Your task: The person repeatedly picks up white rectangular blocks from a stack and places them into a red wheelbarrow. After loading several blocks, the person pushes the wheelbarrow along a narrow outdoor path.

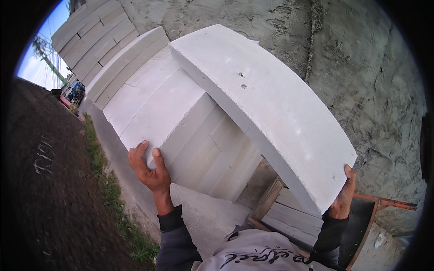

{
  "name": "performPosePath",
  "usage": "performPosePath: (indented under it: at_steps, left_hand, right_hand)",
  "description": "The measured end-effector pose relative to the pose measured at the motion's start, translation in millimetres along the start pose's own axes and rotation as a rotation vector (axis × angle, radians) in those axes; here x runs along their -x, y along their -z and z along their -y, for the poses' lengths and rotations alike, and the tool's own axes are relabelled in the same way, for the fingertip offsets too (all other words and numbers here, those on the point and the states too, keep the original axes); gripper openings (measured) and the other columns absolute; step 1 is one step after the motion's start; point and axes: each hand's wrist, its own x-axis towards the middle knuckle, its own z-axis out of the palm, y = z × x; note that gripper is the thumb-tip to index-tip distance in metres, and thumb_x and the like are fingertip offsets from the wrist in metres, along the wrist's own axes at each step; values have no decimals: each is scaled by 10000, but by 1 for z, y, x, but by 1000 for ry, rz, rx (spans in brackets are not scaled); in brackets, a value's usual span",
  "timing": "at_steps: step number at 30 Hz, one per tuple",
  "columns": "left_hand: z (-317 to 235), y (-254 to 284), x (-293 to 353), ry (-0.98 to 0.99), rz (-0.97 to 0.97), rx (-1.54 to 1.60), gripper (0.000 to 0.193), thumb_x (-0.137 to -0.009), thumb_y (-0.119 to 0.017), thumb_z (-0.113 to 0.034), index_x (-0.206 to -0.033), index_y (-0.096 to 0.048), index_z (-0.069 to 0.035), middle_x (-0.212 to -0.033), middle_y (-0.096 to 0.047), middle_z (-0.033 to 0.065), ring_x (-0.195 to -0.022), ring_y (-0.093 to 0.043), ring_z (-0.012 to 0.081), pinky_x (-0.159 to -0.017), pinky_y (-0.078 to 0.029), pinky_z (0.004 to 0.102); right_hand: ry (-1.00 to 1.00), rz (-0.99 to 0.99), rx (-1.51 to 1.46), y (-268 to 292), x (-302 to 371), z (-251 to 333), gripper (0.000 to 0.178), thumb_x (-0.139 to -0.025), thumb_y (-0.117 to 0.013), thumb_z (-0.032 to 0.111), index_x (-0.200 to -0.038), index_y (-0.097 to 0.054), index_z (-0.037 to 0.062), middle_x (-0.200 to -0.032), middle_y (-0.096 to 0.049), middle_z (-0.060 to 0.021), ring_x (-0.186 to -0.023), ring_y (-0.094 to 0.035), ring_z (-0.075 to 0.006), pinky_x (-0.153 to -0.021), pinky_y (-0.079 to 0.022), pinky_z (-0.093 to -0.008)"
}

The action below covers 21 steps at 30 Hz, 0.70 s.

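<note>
A rough grey wall point(361, 81) rises behind a stack of pale blocks point(153, 104), whose layers show on the side nearest the person. Next in size comes one long block point(266, 108), chalky white on its broad upper face and greyer along its narrow side. Its outline curves in the wide lens, its edges look crisp, and two small dark pits sit near the middle. It slants from beside the wall toward the person; the far end appears to rest on the stack, though the contact is hidden.

The near end is in the right hand point(342, 194), thumb over the corner and the other fingers out of sight beneath. The left hand point(153, 174) is well apart from that block, its fingers spread wide at the stack's near corner.
</note>
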Motion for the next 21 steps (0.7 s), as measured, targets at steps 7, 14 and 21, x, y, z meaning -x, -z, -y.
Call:
performPosePath:
  at_steps: [7, 14, 21]
  left_hand:
    - [-66, -18, -83, 214, -87, -21, 494, -984, -713, -341, -1329, -645, 7, -1204, -692, 194, -1192, -622, 325, -1074, -457, 499]
    - [-107, -116, -180, 225, 93, 62, 1022, -857, -736, -595, -1523, -403, 106, -1507, -486, 314, -1410, -483, 423, -1163, -393, 518]
    - [14, -250, -261, 790, 583, 506, 936, -788, -780, -652, -1454, -561, -31, -1428, -614, 117, -1393, -480, 324, -1075, -432, 491]
  right_hand:
    - [-91, -21, -43, -5, -11, -30, 670, -977, -672, 353, -1481, -435, -19, -1392, -580, -161, -1276, -589, -280, -1074, -491, -416]
    - [-85, 5, -22, 8, -20, -32, 641, -986, -686, 381, -1462, -454, 19, -1355, -580, -144, -1307, -558, -239, -1086, -472, -401]
    - [-110, 17, 5, 16, -26, -40, 854, -980, -677, 477, -1560, -309, -32, -1460, -462, -240, -1397, -468, -335, -1124, -431, -451]
